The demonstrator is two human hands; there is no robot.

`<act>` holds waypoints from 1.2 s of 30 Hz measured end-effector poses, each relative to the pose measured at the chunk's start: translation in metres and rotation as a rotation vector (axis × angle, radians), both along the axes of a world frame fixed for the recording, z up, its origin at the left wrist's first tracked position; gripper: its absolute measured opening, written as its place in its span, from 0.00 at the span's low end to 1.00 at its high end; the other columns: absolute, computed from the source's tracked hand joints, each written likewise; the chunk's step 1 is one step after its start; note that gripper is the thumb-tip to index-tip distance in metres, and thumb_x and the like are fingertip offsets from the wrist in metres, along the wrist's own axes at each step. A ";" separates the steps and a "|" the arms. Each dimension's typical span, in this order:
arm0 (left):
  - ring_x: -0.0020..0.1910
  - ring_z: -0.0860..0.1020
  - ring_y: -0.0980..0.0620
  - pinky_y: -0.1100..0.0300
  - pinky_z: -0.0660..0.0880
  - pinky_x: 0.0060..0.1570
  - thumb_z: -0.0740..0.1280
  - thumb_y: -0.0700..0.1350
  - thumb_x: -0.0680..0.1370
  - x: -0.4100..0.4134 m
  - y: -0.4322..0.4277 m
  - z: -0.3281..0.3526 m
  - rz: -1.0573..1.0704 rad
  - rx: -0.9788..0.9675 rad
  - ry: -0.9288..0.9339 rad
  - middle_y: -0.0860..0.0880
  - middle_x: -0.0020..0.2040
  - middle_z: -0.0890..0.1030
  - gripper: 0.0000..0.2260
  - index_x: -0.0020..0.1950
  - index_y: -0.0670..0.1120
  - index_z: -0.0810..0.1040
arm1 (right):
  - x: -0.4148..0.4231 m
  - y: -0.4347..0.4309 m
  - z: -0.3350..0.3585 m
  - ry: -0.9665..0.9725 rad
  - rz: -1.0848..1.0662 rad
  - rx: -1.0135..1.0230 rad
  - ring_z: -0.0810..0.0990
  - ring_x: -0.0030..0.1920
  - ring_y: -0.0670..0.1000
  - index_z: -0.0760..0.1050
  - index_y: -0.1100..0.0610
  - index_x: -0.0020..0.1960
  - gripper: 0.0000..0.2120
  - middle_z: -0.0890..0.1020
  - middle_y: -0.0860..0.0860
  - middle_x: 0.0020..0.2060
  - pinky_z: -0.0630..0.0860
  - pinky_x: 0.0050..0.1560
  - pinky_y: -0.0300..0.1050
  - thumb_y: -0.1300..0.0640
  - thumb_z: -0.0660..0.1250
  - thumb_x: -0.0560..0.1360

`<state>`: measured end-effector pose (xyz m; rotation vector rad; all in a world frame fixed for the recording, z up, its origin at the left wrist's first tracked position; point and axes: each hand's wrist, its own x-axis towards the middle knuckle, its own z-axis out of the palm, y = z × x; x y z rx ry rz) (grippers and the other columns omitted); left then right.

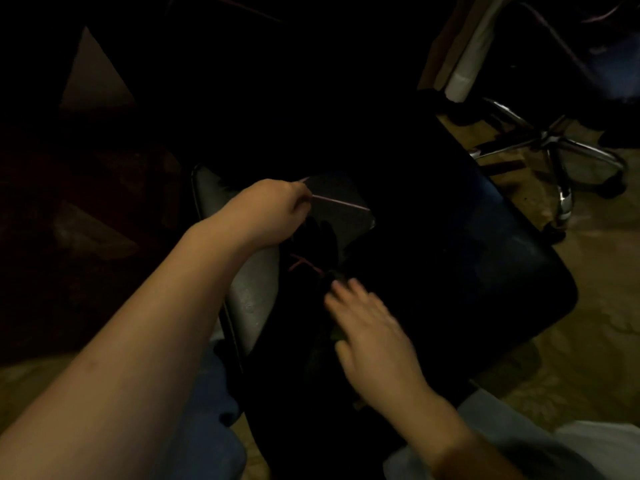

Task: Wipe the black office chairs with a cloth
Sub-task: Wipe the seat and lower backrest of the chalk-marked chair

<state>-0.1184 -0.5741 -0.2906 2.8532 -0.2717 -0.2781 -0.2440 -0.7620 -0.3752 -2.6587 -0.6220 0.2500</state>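
My left hand [273,209] pinches the pink-edged dark cloth [341,214] at its hem; my right hand [370,327] lies flat, grip empty. The cloth looks light and floppy, so I'd bunch it before rubbing the firm black padded chair seat [467,265].

Two office chairs show: one black chair [485,258] close below the camera, and a second one seen mainly as a single chrome star base [550,142] at the upper right. Two bare hands are in view, the left hand [270,209] and the right hand [370,327], along with one dark cloth [341,206] edged in pink. One white tube [465,60] stands at the top right.
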 end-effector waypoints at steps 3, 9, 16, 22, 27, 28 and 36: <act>0.62 0.75 0.42 0.54 0.70 0.57 0.58 0.46 0.82 0.001 0.008 0.000 0.041 0.039 0.031 0.41 0.61 0.79 0.16 0.68 0.45 0.74 | 0.026 -0.042 0.003 0.010 -0.252 0.000 0.60 0.76 0.56 0.68 0.56 0.73 0.30 0.66 0.53 0.74 0.55 0.75 0.50 0.64 0.67 0.71; 0.67 0.71 0.43 0.57 0.66 0.59 0.56 0.46 0.83 0.002 0.022 -0.008 0.040 0.158 0.220 0.41 0.68 0.74 0.17 0.71 0.44 0.70 | 0.055 -0.080 0.017 0.098 -0.453 0.033 0.50 0.78 0.50 0.61 0.57 0.76 0.28 0.59 0.50 0.77 0.55 0.75 0.51 0.63 0.62 0.78; 0.62 0.75 0.42 0.56 0.69 0.56 0.56 0.46 0.83 0.004 0.036 -0.011 0.058 0.123 0.125 0.41 0.62 0.78 0.16 0.69 0.44 0.72 | 0.069 -0.051 0.015 0.068 -0.450 0.012 0.53 0.77 0.50 0.59 0.57 0.77 0.28 0.58 0.51 0.77 0.51 0.74 0.44 0.62 0.61 0.79; 0.63 0.73 0.42 0.56 0.69 0.56 0.56 0.45 0.83 0.002 0.034 -0.013 0.054 0.117 0.153 0.41 0.64 0.77 0.16 0.70 0.45 0.71 | 0.048 0.040 0.005 0.018 -0.112 0.027 0.59 0.76 0.55 0.65 0.61 0.74 0.30 0.64 0.56 0.74 0.49 0.74 0.45 0.62 0.65 0.73; 0.66 0.71 0.44 0.57 0.67 0.60 0.54 0.46 0.84 0.004 0.017 -0.012 0.050 0.104 0.147 0.43 0.68 0.74 0.17 0.72 0.45 0.68 | 0.014 0.078 -0.005 0.025 0.181 0.093 0.73 0.67 0.56 0.73 0.59 0.68 0.35 0.76 0.55 0.66 0.62 0.69 0.46 0.58 0.72 0.60; 0.67 0.70 0.45 0.58 0.66 0.61 0.54 0.46 0.84 0.005 0.013 -0.011 0.044 0.101 0.140 0.44 0.69 0.73 0.18 0.73 0.45 0.68 | 0.013 0.075 -0.006 0.015 0.186 0.100 0.73 0.67 0.55 0.74 0.58 0.67 0.35 0.76 0.53 0.65 0.62 0.69 0.46 0.58 0.71 0.60; 0.68 0.70 0.44 0.57 0.65 0.63 0.54 0.45 0.84 0.006 0.012 -0.011 0.040 0.122 0.199 0.43 0.70 0.72 0.18 0.72 0.45 0.68 | 0.058 -0.009 -0.003 0.005 -0.116 0.064 0.57 0.77 0.53 0.66 0.55 0.74 0.30 0.65 0.50 0.74 0.48 0.76 0.48 0.62 0.66 0.73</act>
